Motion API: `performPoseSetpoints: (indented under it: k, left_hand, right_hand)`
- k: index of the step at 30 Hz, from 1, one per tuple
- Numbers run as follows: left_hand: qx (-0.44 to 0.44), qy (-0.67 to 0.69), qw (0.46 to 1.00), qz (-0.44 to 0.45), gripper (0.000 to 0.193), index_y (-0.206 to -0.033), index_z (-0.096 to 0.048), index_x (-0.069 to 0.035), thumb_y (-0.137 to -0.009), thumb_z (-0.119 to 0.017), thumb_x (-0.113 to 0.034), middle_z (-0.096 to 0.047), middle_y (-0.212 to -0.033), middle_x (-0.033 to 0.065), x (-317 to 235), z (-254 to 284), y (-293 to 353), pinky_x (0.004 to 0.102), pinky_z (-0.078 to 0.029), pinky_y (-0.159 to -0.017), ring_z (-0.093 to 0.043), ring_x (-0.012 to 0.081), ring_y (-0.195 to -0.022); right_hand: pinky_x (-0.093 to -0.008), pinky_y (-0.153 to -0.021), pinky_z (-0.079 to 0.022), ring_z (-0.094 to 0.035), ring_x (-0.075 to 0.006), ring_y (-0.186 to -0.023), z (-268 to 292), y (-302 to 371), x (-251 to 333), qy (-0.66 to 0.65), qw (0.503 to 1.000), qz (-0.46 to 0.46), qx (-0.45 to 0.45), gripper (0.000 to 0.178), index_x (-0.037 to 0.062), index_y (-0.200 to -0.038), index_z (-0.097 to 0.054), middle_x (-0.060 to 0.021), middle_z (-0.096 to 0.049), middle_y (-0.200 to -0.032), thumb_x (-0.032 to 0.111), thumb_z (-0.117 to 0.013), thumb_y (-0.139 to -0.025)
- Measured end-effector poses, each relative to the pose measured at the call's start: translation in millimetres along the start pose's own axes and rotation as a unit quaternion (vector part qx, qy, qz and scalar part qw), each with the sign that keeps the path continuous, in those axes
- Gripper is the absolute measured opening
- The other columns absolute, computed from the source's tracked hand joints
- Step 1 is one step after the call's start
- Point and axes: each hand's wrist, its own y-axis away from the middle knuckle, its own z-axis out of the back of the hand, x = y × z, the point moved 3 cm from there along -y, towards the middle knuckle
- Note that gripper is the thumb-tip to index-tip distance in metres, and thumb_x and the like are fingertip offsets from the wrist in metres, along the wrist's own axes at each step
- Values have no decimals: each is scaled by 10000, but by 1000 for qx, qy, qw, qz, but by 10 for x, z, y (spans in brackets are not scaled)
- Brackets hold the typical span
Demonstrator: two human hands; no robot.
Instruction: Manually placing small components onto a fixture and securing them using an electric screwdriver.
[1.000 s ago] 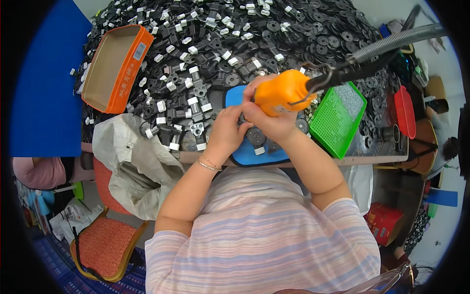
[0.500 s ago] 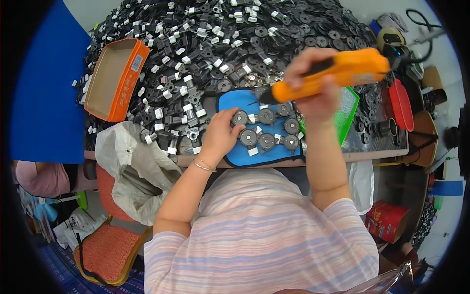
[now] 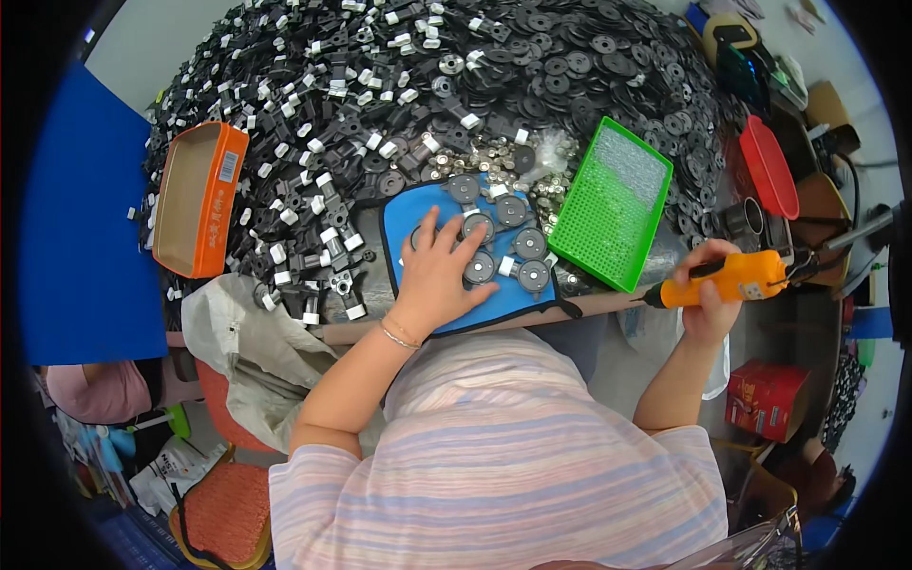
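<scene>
My left hand [image 3: 437, 275] rests with fingers spread over several round dark-grey wheel assemblies [image 3: 533, 275] on a blue mat [image 3: 502, 304]. Its fingertips lie on or against the wheels near the mat's middle, and the palm hides part of the group. White plastic pieces stick out from some of the wheels. Off to the right, past the table's front edge, my right hand [image 3: 711, 318] is closed around an orange electric screwdriver [image 3: 755, 276]. The tool lies nearly level, its dark nose toward the left, apart from the wheels.
A green perforated tray [image 3: 591, 270] with small shiny pieces stands right of the mat. Small metal parts [image 3: 494, 155] lie behind the mat. Black parts [image 3: 380, 66] heap across the back. An orange box [image 3: 211, 204] stands left, a red tray [image 3: 771, 171] right.
My right hand has drawn the screwdriver from above the mat to the lower right, uncovering the green tray. My left hand has moved onto the wheels, its fingers wider apart.
</scene>
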Motion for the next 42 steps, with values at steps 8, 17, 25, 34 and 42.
performPoseSetpoints:
  k: [8,17,25,34,42]
  left_hand:
    - [-105,36,993,-51,448,-1018,-629,-145,-601,-764,-240,-550,-1019,44,39,-27,109,444,-360,-842,-484,264,-1066]
    - [-289,-71,955,-11,339,-849,-612,-76,-555,-733,-194,-587,-859,96,671,1312,-96,417,-452,-752,-554,300,-875]
    - [-325,-143,883,308,492,-1067,-645,-39,-702,-749,-351,-601,-1107,166,3011,2255,443,416,-405,-936,-518,342,-1072]
    - [-181,-14,979,-91,331,-957,-648,-37,-686,-740,-203,-599,-1106,175,1062,1367,-593,419,-448,-898,-554,345,-1039]
    - [165,17,968,-189,685,-1320,-475,-166,-661,-615,-43,-402,-1376,154,323,22,-803,517,-390,-971,-327,370,-1314]
  right_hand:
    - [-421,-985,-403,-457,-286,-1130,-213,147,339,479,710,435,-279,673,69,-1254,-335,-120,-367,-1296,242,-746,-750]
    - [-438,-954,-368,-451,-337,-1173,-1484,-380,-577,465,828,100,296,536,126,-1171,-567,-122,-499,-1219,219,-758,-679]
    - [-458,-995,-352,-403,-343,-1235,-1600,-326,-795,525,780,29,339,562,136,-1199,-576,-128,-465,-1277,261,-766,-685]
    - [-452,-964,-399,-402,-366,-1243,-1620,-320,-913,562,779,30,277,600,124,-1213,-544,-123,-479,-1271,226,-778,-670]
    - [-380,-809,-441,-543,-243,-937,-1479,-240,-954,437,841,191,254,239,108,-857,-643,-21,-578,-970,101,-724,-633]
